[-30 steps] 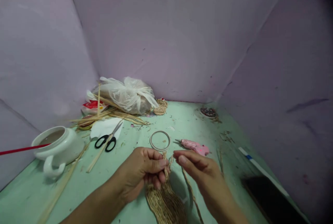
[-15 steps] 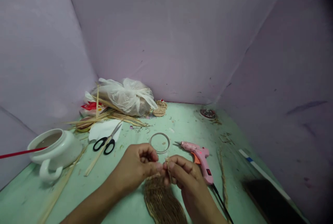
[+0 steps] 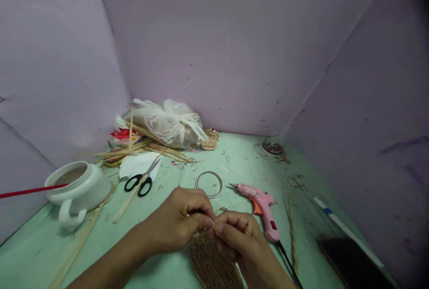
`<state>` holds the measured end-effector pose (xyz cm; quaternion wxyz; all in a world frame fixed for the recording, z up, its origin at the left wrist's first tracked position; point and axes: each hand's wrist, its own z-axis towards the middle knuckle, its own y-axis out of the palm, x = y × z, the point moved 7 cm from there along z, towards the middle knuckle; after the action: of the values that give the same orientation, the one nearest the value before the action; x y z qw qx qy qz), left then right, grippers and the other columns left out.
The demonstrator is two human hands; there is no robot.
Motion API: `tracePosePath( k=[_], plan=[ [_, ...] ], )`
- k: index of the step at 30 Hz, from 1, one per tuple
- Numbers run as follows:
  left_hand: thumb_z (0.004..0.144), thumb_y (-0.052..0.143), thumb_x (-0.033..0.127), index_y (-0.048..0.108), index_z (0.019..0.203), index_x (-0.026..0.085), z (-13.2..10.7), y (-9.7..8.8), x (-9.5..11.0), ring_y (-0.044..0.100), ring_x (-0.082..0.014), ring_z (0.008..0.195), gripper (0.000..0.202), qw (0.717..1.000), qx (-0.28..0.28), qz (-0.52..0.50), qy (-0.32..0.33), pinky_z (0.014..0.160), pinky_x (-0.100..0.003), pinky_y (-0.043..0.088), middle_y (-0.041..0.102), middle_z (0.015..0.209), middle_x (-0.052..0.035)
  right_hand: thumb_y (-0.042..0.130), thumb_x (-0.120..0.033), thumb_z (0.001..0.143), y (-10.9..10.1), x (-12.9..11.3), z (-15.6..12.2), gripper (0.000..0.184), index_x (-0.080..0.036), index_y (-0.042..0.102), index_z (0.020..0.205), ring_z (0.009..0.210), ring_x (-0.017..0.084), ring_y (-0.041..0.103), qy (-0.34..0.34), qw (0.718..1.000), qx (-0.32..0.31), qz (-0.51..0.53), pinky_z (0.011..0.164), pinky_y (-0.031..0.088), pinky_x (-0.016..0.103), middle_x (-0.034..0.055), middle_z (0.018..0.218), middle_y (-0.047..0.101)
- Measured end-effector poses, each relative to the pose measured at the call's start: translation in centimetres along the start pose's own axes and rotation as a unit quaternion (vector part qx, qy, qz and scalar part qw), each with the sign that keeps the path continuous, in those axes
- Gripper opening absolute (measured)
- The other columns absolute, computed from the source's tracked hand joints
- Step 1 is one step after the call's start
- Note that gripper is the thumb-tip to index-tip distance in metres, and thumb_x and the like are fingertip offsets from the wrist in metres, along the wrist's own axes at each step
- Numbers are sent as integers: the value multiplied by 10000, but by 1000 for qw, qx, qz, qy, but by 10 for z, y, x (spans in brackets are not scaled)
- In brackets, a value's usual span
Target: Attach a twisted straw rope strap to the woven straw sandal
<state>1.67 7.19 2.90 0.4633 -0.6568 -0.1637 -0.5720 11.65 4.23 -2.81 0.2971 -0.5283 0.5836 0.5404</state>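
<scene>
In the head view, the person's left hand (image 3: 182, 223) and right hand (image 3: 244, 237) meet, thumbs and fingers pinched together with the tips all but touching. Each seems to grip the pale fibre strands (image 3: 215, 225) at the top end of a ribbed, brown woven fibre band (image 3: 214, 262), though the fingers cover most of what lies between. The band hangs directly below the grip, running down toward the person and out of the bottom of the view.

Just beyond the pinched fingers, a thin ring (image 3: 208, 172) lies flat on the green tabletop (image 3: 241, 159). To the right of the grip I can see a pink hot glue gun (image 3: 267, 210) on its side, its nozzle pointing left and its black power cord (image 3: 288, 262) trailing past the right hand. A loose twisted cord (image 3: 292, 235) lies to the right of that, with a dark flat slab (image 3: 355, 264) farther right.

Left of the grip, black-handled scissors (image 3: 145, 175) rest partly over a white paper (image 3: 134, 166); farther left stands a white handled pot (image 3: 94, 186) with a red stick (image 3: 33, 189) across its mouth. Well beyond the hands, a knotted plastic bag (image 3: 172, 123) sits among straw strips (image 3: 150, 147).
</scene>
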Motion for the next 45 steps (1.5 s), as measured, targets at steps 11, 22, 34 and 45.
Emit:
tracePosePath(
  k=[11, 22, 34, 45],
  plan=[
    [818, 427, 92, 547, 754, 138, -11, 8, 21, 529, -125, 663, 144, 967, 13, 151, 202, 609, -221, 430, 559, 702, -55, 771, -356, 539, -5, -5, 0, 280, -119, 623, 525, 416, 39, 264, 33, 998, -9, 47, 429, 147, 208, -44, 428, 442],
    [794, 493, 56, 609, 914, 102, -10, 2, 24, 574, -124, 707, 174, 951, 50, 169, 254, 629, -214, 472, 600, 784, -90, 731, -349, 618, -9, -8, 5, 267, -128, 589, 570, 439, 43, 222, -25, 999, 27, 38, 429, 172, 197, -77, 451, 361],
    [708, 389, 42, 587, 732, 124, -22, 17, 32, 473, -143, 508, 216, 863, 88, 367, 336, 440, -247, 357, 552, 597, -59, 630, -278, 635, -7, -20, 3, 177, -119, 572, 581, 499, 77, 325, -53, 986, 40, -155, 476, 255, 211, -41, 509, 411],
    [686, 476, 71, 528, 586, 136, -9, -52, 12, 448, -82, 482, 130, 931, 244, 232, 142, 471, -199, 350, 499, 530, 13, 564, -308, 660, -10, -23, 4, 188, -141, 541, 578, 474, 69, 289, -60, 977, 100, -178, 447, 211, 217, -50, 502, 390]
  ],
)
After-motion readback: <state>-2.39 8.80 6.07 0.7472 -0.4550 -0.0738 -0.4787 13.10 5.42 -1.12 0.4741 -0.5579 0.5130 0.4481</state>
